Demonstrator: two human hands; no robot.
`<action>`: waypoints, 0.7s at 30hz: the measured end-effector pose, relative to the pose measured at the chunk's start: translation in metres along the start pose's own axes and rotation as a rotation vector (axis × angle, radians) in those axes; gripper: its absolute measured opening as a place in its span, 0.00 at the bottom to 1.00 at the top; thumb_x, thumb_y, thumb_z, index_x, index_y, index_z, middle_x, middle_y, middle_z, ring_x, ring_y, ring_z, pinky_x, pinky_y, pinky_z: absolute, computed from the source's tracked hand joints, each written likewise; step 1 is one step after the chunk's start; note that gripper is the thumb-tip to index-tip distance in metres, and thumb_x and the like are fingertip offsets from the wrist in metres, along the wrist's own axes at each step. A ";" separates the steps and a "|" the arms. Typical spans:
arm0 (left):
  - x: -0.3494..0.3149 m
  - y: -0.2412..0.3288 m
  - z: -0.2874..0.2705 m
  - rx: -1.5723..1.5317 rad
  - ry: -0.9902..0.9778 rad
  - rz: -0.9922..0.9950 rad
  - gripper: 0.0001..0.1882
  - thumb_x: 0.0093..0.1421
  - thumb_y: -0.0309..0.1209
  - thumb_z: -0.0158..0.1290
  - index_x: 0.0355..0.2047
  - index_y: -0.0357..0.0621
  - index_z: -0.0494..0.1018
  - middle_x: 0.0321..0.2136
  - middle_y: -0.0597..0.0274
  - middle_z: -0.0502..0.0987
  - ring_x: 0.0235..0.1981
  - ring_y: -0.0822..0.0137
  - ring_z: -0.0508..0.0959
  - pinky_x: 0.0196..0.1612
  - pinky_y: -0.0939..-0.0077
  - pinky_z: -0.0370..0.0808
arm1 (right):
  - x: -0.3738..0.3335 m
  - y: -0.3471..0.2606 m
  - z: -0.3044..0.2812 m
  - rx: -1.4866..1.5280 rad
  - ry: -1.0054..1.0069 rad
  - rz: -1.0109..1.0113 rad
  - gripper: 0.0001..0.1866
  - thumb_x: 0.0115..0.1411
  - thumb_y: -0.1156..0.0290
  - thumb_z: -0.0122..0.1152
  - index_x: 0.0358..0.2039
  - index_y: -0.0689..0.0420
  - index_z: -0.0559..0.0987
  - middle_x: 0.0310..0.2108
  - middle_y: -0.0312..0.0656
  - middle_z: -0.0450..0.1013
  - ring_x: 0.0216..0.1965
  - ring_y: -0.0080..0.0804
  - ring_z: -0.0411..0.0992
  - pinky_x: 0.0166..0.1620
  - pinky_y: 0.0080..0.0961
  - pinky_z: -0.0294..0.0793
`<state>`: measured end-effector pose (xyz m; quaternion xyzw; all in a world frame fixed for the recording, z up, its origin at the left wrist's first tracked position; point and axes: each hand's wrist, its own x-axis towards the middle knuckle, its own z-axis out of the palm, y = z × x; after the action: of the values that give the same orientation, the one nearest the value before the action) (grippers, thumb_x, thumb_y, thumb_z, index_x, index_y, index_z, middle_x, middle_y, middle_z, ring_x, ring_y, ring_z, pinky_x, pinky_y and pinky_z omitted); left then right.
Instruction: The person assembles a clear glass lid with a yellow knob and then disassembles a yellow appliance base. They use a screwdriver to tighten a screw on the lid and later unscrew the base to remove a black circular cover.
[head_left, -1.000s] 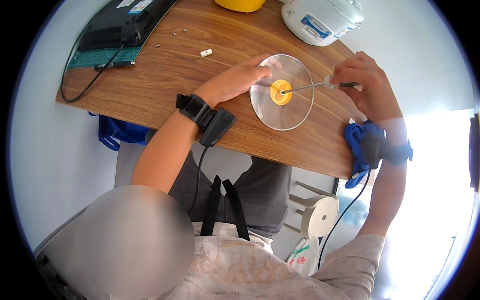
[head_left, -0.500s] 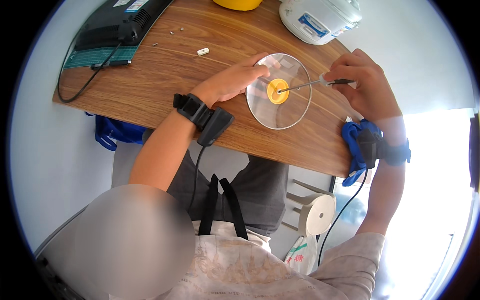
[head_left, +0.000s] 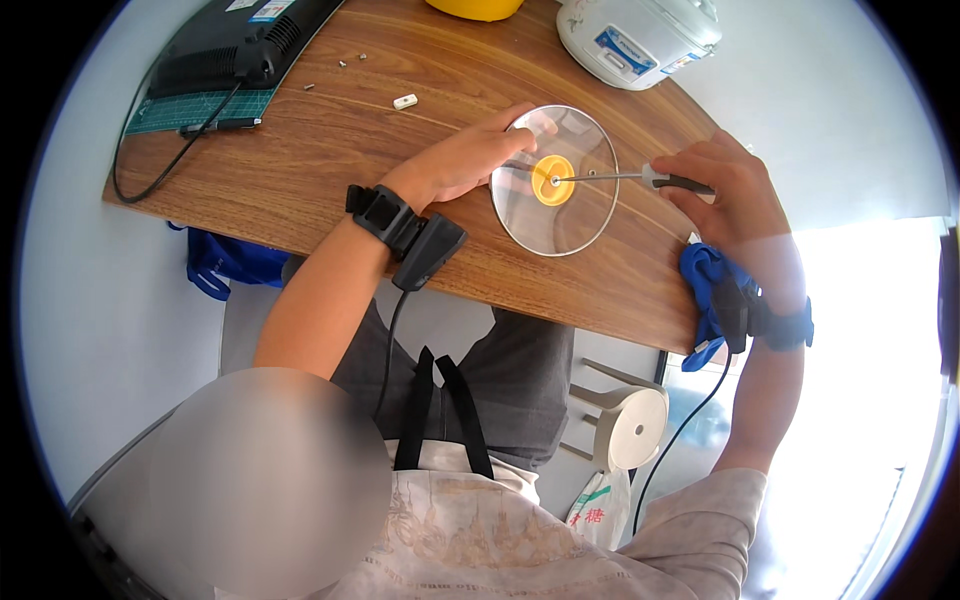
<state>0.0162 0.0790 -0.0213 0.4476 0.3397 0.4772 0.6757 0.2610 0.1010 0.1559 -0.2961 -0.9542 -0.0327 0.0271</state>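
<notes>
A round glass pot lid (head_left: 580,225) with a metal rim stands tilted on edge over the table. My left hand (head_left: 480,160) is closed on its left edge, thumb on the near face and fingers showing through the glass behind. At the lid's centre a yellow round knob (head_left: 546,193) surrounds a small screw head. The tip of a screwdriver (head_left: 620,177) meets that centre. Its grey-and-white handle is in my right hand (head_left: 735,185), which is closed around it to the right of the lid.
On the wooden table (head_left: 340,200) lie a small white block (head_left: 405,101) and several tiny metal bits (head_left: 343,63). A white rice cooker (head_left: 640,40) stands at the back right, a yellow object (head_left: 475,8) beside it. A black device (head_left: 225,50) rests on a green cutting mat (head_left: 160,112). Blue cloth (head_left: 702,290) hangs at the right edge.
My right hand has lowered slightly and turned, so the screwdriver lies closer to level. Its tip stays at the knob's centre. My left hand and the lid have barely moved.
</notes>
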 end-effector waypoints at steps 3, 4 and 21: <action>0.002 -0.002 -0.004 0.000 -0.030 0.021 0.32 0.68 0.32 0.46 0.71 0.43 0.53 0.65 0.49 0.61 0.66 0.56 0.65 0.63 0.57 0.76 | -0.007 -0.002 0.005 -0.004 0.026 -0.014 0.13 0.55 0.73 0.71 0.42 0.55 0.86 0.31 0.42 0.79 0.36 0.38 0.73 0.42 0.35 0.74; 0.005 -0.006 -0.007 -0.005 -0.036 0.022 0.30 0.68 0.32 0.46 0.70 0.43 0.55 0.65 0.50 0.61 0.66 0.56 0.65 0.63 0.58 0.76 | -0.010 -0.004 0.006 -0.009 0.036 -0.018 0.13 0.55 0.73 0.71 0.42 0.55 0.86 0.30 0.42 0.78 0.36 0.38 0.73 0.41 0.35 0.75; 0.008 -0.008 -0.008 -0.023 0.108 0.035 0.26 0.70 0.29 0.44 0.67 0.44 0.59 0.62 0.58 0.66 0.59 0.63 0.73 0.56 0.63 0.81 | -0.038 -0.043 0.047 -0.080 0.195 0.182 0.10 0.59 0.65 0.68 0.36 0.56 0.83 0.22 0.46 0.73 0.24 0.47 0.74 0.29 0.40 0.74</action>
<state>0.0150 0.0879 -0.0320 0.4192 0.3623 0.5165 0.6529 0.2666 0.0479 0.1043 -0.3777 -0.9142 -0.0966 0.1105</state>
